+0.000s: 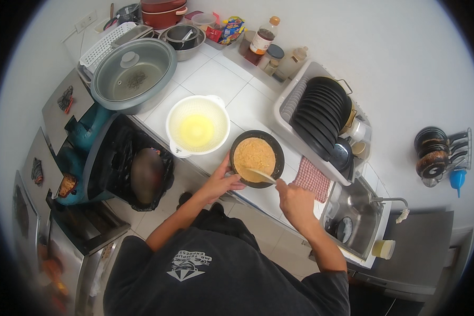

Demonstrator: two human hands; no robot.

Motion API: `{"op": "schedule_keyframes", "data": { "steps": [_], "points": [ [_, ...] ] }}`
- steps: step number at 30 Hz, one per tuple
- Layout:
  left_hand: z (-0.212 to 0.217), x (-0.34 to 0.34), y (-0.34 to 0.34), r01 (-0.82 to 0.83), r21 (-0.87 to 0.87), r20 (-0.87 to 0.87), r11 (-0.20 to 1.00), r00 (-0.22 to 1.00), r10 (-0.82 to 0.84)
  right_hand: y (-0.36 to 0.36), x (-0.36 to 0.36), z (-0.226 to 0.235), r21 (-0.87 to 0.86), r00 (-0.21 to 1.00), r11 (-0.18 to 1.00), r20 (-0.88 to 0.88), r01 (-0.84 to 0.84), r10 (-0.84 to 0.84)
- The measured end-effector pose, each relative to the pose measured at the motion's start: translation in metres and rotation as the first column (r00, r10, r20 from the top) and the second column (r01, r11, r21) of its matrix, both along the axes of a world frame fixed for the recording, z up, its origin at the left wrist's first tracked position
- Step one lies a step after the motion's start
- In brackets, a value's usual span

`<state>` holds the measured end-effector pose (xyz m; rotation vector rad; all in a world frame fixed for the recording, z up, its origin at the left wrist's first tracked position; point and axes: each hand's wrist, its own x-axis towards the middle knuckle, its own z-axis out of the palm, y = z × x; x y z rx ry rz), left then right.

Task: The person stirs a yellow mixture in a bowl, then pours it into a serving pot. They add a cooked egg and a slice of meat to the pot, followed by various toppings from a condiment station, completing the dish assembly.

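Note:
A round black bowl (280, 164) at the counter's front edge holds a thick orange-tan mixture (254, 151). My left hand (221, 181) grips the bowl's near left side, its fingers partly hidden beneath the rim. In my right hand (296, 204) is the handle of a pale spoon (261, 175), whose head dips into the mixture, so its full shape is hidden. Left of the bowl stands a white colander (174, 108) with something pale yellow (196, 130) in its bottom.
Farther back left sits a large grey lidded pot (166, 73). A dish rack (282, 108) of black plates stands at the right, beside a checked red cloth (313, 179) and a sink (371, 221). Below left is a black-lined bin (110, 174).

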<state>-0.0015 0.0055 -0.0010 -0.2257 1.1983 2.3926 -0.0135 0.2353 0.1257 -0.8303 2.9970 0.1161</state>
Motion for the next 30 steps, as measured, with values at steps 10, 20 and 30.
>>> {"op": "schedule_keyframes", "data": {
  "steps": [10, 20, 30],
  "points": [
    [-0.001, 0.000, 0.000, -0.010, 0.026, 0.001, 1.000, 1.000, 0.010, 0.002, 0.013, 0.004, 0.016, 0.996, 0.998, 0.064, 0.053, -0.054],
    [0.001, 0.000, 0.001, -0.006, -0.023, -0.008, 1.000, 1.000, 0.006, -0.005, -0.025, -0.039, 0.020, 0.991, 0.995, -0.093, 0.097, -0.095],
    [0.006, 0.000, 0.001, -0.009, -0.025, -0.002, 1.000, 1.000, 0.009, -0.009, -0.022, -0.032, -0.012, 0.992, 0.992, -0.029, 0.122, -0.122]
  ]
}}
